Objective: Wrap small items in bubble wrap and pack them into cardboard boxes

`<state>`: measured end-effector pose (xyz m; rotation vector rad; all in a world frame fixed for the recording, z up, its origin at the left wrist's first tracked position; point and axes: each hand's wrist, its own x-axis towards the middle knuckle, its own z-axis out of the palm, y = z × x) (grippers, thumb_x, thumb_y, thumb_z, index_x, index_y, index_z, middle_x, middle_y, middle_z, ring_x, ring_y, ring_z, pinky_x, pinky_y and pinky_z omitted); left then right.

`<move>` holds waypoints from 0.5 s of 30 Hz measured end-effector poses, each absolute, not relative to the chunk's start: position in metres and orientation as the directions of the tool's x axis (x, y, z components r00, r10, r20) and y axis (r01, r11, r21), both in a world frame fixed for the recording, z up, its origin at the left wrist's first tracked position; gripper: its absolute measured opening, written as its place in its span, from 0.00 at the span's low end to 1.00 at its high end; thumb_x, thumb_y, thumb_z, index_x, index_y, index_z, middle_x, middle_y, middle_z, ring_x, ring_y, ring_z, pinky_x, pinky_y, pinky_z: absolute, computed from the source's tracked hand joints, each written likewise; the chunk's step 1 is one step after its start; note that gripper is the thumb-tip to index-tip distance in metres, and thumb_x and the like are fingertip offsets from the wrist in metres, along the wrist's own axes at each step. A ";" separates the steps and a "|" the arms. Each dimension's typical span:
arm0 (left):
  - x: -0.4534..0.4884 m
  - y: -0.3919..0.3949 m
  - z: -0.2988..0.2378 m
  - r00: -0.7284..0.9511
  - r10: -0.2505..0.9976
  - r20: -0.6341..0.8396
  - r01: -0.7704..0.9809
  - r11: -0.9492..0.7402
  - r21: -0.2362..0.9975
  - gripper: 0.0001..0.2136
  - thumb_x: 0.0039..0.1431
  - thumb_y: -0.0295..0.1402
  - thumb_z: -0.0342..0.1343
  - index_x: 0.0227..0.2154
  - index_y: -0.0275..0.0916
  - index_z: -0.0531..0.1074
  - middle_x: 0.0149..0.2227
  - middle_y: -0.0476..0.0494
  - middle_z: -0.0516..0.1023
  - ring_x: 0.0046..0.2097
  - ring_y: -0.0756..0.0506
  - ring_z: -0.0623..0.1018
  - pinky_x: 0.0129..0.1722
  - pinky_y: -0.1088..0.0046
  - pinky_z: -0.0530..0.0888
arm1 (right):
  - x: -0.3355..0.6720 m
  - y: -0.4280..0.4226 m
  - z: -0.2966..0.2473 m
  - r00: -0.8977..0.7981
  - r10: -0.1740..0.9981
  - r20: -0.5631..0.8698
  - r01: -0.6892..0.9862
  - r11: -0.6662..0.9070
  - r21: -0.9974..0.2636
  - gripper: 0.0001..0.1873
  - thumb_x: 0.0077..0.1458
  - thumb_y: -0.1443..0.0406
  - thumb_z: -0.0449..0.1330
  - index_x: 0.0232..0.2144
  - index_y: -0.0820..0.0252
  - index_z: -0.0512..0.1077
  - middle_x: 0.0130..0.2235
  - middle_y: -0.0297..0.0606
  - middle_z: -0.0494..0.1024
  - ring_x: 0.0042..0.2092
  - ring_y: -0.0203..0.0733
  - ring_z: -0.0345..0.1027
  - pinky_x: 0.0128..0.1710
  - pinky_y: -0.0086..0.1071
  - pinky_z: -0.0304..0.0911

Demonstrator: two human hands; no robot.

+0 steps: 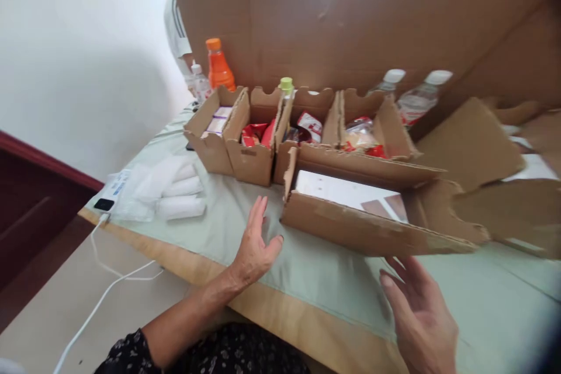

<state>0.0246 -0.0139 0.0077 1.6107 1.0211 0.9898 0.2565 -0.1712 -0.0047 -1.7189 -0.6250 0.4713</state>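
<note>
A long open cardboard box (pixel 350 225) lies at a slant before me, with a white flat carton (pixel 337 190) inside it. Just left of its near corner, my left hand (pixel 256 248) hovers over the cloth with fingers stretched and thumb apart, holding nothing. My right hand (pixel 421 312) is below the box's front wall, palm turned up and fingers spread. Its fingertips reach the lower edge of the box; whether they touch it I cannot tell.
Behind stand several narrow cardboard bins (pixel 249 160) with packets inside. An orange bottle (pixel 219 67) and clear bottles (pixel 421 96) stand farther back, before a tall cardboard panel (pixel 350 17). White rolls (pixel 182 204) lie left, beside a cable (pixel 94 310). More cardboard (pixel 473 146) is right.
</note>
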 end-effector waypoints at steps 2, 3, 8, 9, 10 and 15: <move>0.000 -0.009 0.006 0.275 0.955 0.113 0.260 -0.187 0.947 0.33 0.56 0.29 0.56 0.67 0.41 0.61 0.72 0.32 0.58 0.70 0.31 0.65 0.62 0.49 0.73 | 0.249 -0.181 -0.008 0.780 0.618 -0.098 0.098 -0.275 -0.956 0.42 0.52 0.46 0.69 0.64 0.55 0.69 0.62 0.48 0.74 0.63 0.63 0.69 0.65 0.59 0.63; -0.012 -0.007 0.006 0.248 0.965 0.089 0.303 -0.165 0.939 0.31 0.56 0.29 0.56 0.65 0.41 0.63 0.71 0.32 0.61 0.68 0.31 0.68 0.57 0.52 0.77 | 0.247 -0.184 -0.010 0.787 0.603 -0.128 0.082 -0.308 -0.948 0.41 0.51 0.45 0.69 0.63 0.54 0.70 0.61 0.47 0.75 0.63 0.63 0.68 0.66 0.59 0.61; -0.034 -0.005 0.013 0.204 0.978 0.040 0.371 -0.115 0.922 0.28 0.57 0.30 0.55 0.63 0.38 0.67 0.67 0.31 0.68 0.61 0.33 0.75 0.32 0.70 0.79 | 0.252 -0.178 -0.008 0.862 0.497 -0.102 0.060 -0.300 -0.952 0.38 0.51 0.47 0.70 0.62 0.48 0.72 0.63 0.43 0.74 0.64 0.61 0.67 0.69 0.59 0.56; -0.032 -0.007 0.015 0.225 0.973 0.043 0.360 -0.124 0.925 0.29 0.57 0.30 0.55 0.63 0.38 0.66 0.67 0.32 0.67 0.60 0.34 0.75 0.28 0.73 0.77 | 0.254 -0.174 -0.006 0.867 0.489 -0.093 0.062 -0.292 -0.954 0.39 0.50 0.48 0.71 0.62 0.48 0.72 0.63 0.43 0.75 0.64 0.61 0.67 0.68 0.60 0.56; -0.029 -0.008 0.016 0.249 0.967 0.048 0.349 -0.136 0.927 0.29 0.57 0.30 0.56 0.64 0.39 0.66 0.68 0.32 0.67 0.60 0.35 0.76 0.25 0.75 0.75 | 0.255 -0.171 -0.004 0.870 0.485 -0.084 0.070 -0.290 -0.954 0.39 0.50 0.48 0.71 0.62 0.48 0.72 0.63 0.44 0.75 0.64 0.62 0.67 0.68 0.61 0.56; -0.057 0.004 0.014 0.159 0.946 0.282 0.477 -0.324 0.817 0.23 0.59 0.28 0.54 0.59 0.41 0.71 0.63 0.34 0.72 0.61 0.36 0.75 0.33 0.71 0.79 | 0.257 -0.179 -0.022 0.846 0.531 -0.050 0.142 -0.315 -0.939 0.35 0.54 0.51 0.69 0.62 0.53 0.71 0.58 0.46 0.77 0.61 0.62 0.69 0.65 0.62 0.59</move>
